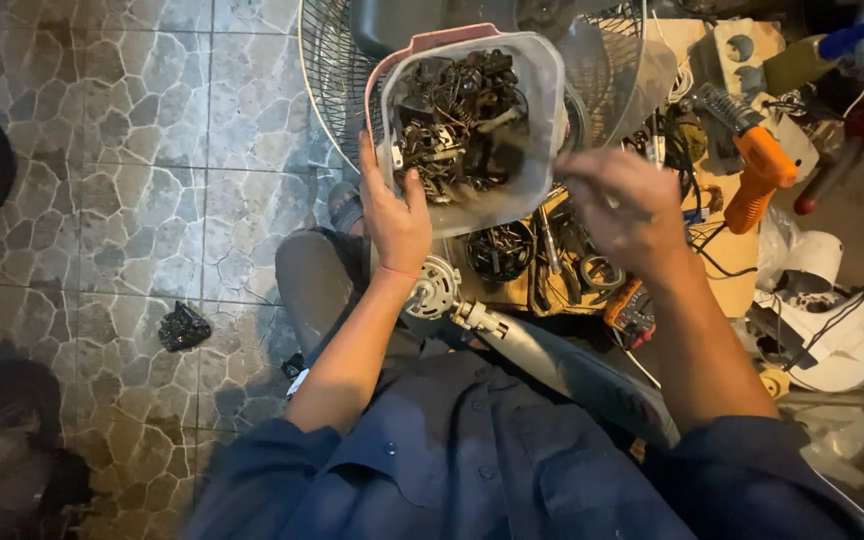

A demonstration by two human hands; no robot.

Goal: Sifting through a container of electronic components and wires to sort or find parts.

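Clear plastic tub (512,150) of dark metal scraps (457,120), pink-rimmed, tilted above the lap, in front of a wire fan guard (332,90). Left hand (395,215) on the tub's near-left wall, fingers (370,165) gripping its rim. Right hand (624,205) just right of the tub, blurred; fingers' state impossible to tell. Orange heat gun (760,175) well right of the tub. Small fan motor (435,290) just below the tub, beside the left wrist.

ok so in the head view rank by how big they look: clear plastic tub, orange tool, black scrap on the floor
1. clear plastic tub, held up by the left hand, so nearness to the camera enlarges it
2. orange tool
3. black scrap on the tiled floor, plainly smallest
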